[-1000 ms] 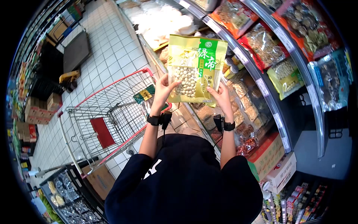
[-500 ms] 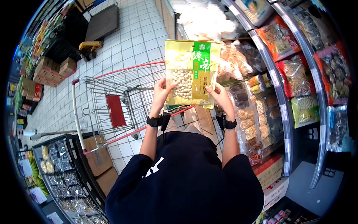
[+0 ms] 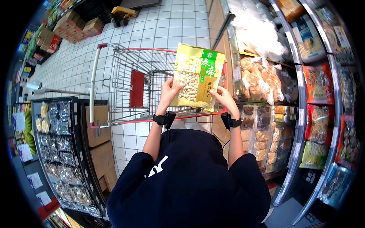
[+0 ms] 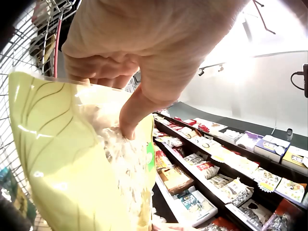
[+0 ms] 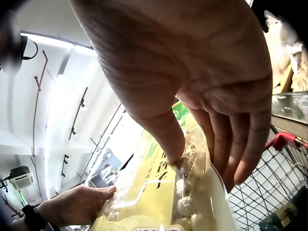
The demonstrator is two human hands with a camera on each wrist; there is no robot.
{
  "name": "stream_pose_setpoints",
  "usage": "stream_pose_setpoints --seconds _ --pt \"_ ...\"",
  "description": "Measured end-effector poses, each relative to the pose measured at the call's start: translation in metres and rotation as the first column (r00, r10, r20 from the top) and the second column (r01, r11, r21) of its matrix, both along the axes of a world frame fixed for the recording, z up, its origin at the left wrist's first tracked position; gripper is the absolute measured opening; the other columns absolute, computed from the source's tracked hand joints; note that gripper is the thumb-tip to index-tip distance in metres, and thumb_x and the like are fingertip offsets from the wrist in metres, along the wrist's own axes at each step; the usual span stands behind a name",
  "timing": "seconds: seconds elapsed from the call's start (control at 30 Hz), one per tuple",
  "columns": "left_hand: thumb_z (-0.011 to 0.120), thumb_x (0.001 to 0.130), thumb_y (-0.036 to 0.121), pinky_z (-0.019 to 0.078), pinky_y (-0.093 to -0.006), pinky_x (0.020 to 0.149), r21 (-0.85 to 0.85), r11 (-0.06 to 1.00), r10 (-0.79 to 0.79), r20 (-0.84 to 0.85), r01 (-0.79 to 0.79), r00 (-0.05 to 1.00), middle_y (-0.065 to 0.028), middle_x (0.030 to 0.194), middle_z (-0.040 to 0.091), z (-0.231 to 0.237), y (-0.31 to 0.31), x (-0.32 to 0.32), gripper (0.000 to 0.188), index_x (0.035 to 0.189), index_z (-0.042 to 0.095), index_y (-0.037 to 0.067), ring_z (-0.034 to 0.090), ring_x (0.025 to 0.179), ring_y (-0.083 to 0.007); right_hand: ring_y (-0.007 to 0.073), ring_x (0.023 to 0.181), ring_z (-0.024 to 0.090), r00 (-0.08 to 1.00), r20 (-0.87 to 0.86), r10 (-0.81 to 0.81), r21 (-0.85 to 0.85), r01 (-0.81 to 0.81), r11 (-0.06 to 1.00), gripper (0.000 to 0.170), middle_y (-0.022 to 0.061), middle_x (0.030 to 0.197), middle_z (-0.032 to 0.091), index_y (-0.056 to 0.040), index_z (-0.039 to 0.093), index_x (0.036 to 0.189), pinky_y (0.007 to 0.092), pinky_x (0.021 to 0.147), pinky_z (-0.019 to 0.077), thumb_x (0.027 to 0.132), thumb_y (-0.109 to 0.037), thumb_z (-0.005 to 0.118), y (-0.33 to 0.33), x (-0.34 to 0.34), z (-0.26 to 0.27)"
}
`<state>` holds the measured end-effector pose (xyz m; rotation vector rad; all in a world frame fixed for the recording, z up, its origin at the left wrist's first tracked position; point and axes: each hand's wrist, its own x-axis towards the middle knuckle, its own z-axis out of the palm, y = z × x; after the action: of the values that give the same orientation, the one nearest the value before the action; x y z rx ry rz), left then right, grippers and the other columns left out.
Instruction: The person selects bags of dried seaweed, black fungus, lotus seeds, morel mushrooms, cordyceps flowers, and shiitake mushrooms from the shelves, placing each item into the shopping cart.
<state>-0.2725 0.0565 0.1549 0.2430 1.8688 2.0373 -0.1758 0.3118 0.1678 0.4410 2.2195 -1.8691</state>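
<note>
A yellow and green bag (image 3: 197, 78) of round pale pieces is held upright in front of the body, between both hands. My left hand (image 3: 168, 95) pinches its left edge, thumb on the front. On the opposite edge my right hand (image 3: 226, 100) grips with the thumb in front and the fingers behind. The left wrist view shows the left hand (image 4: 149, 53) over the bag (image 4: 67, 159), thumb pressed on the film. In the right wrist view the right hand (image 5: 192, 72) pinches the bag (image 5: 154, 187).
A shopping cart (image 3: 137, 88) with a red flap stands beyond the bag on the tiled floor (image 3: 163, 22). Shelves (image 3: 300, 125) of bagged dry goods run along the right. At the left are a black rack (image 3: 62, 152) of packets and cardboard boxes (image 3: 99, 136).
The surroundings have swung in the head view, with the cart now more directly beyond the bag and the right shelves more upright. Both hands keep their hold on the bag.
</note>
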Motion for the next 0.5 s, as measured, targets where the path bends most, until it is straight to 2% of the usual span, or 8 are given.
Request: stream_pose_setpoints --seconds 0.03,0.07,0.13,0.17,0.33,0.4,0.43,0.5 --pt "0.069 0.080 0.006 0.0497 -0.0241 0.076 -0.052 0.999 0.012 -0.013 -0.013 1.000 -0.0092 0.097 0.067 -0.002 -0.008 -0.003 0.032 0.108 0.058 -0.004 0.062 0.085 -0.0105 0.0113 0.083 0.060 0.999 0.020 0.035 0.022 -0.035 0.999 0.035 0.0083 0.094 0.067 0.0038 0.060 0.107 0.0271 0.074 0.0485 0.088 -0.026 0.064 -0.005 -0.008 -0.005" --pt "0.069 0.080 0.006 0.0497 -0.0241 0.076 -0.055 0.998 0.028 -0.013 -0.029 1.000 -0.0092 0.097 0.067 -0.005 -0.016 -0.005 0.032 0.108 0.058 -0.004 0.062 0.085 -0.0105 0.0113 0.083 0.060 0.999 0.020 0.051 0.019 -0.051 0.999 0.035 0.0083 0.094 0.067 0.0038 0.060 0.107 0.0271 0.074 0.0485 0.088 -0.026 0.064 -0.009 -0.015 -0.010" --pt "0.069 0.080 0.008 0.0498 -0.0247 0.075 -0.114 0.993 0.008 0.032 -0.004 0.999 -0.0105 0.098 0.067 -0.018 -0.029 -0.013 0.035 0.110 0.056 -0.005 0.062 0.085 -0.0113 0.0089 0.073 0.059 0.979 0.117 0.167 0.044 -0.173 0.984 0.034 0.0058 0.086 0.067 0.0030 0.060 0.105 0.0247 0.063 0.0478 0.088 -0.027 0.063 -0.017 -0.026 -0.021" --pt "0.069 0.080 0.012 0.0502 -0.0260 0.075 -0.249 0.968 -0.012 0.015 0.015 1.000 -0.0117 0.097 0.066 -0.024 -0.037 -0.018 0.039 0.110 0.055 -0.006 0.063 0.084 -0.0127 0.0079 0.067 0.059 0.984 0.102 0.146 0.045 -0.151 0.987 0.034 0.0045 0.082 0.066 0.0021 0.058 0.105 0.0228 0.056 0.0457 0.088 -0.027 0.063 -0.022 -0.029 -0.027" --pt "0.070 0.078 0.015 0.0507 -0.0287 0.075 -0.372 0.928 -0.010 -0.023 0.001 1.000 -0.0139 0.095 0.065 -0.058 -0.062 -0.027 0.042 0.108 0.053 -0.007 0.063 0.084 -0.0161 0.0112 0.071 0.063 0.935 0.230 0.270 0.048 -0.288 0.957 0.039 0.0072 0.087 0.067 0.0036 0.056 0.108 0.0232 0.058 0.0483 0.088 -0.029 0.063 -0.033 -0.052 -0.070" --pt "0.073 0.073 0.017 0.0500 -0.0368 0.076 -0.420 0.905 0.053 -0.043 -0.066 0.998 -0.0199 0.092 0.065 -0.077 -0.067 -0.030 0.043 0.102 0.056 -0.008 0.065 0.084 -0.0297 0.0118 0.071 0.063 0.891 0.317 0.324 -0.086 -0.313 0.946 0.039 0.0080 0.091 0.067 0.0040 0.055 0.107 0.0240 0.059 0.0492 0.088 -0.030 0.062 -0.039 -0.061 -0.093" --pt "0.075 0.070 0.019 0.0497 -0.0383 0.078 -0.453 0.889 0.058 -0.021 -0.061 0.998 -0.0214 0.092 0.065 -0.091 -0.071 -0.033 0.045 0.102 0.056 -0.007 0.064 0.086 -0.0334 0.0122 0.072 0.063 0.877 0.334 0.345 -0.122 -0.322 0.939 0.047 0.0086 0.094 0.066 0.0054 0.053 0.115 0.0240 0.060 0.0494 0.088 -0.032 0.062 -0.042 -0.064 -0.100" --pt "0.075 0.070 0.019 0.0498 -0.0383 0.078 -0.493 0.869 0.070 0.035 -0.044 0.997 -0.0218 0.093 0.065 -0.110 -0.074 -0.040 0.045 0.102 0.056 -0.006 0.064 0.087 -0.0337 0.0123 0.073 0.063 0.887 0.342 0.310 -0.119 -0.287 0.951 0.052 0.0085 0.093 0.066 0.0059 0.051 0.119 0.0238 0.060 0.0492 0.087 -0.033 0.063 -0.048 -0.066 -0.116"
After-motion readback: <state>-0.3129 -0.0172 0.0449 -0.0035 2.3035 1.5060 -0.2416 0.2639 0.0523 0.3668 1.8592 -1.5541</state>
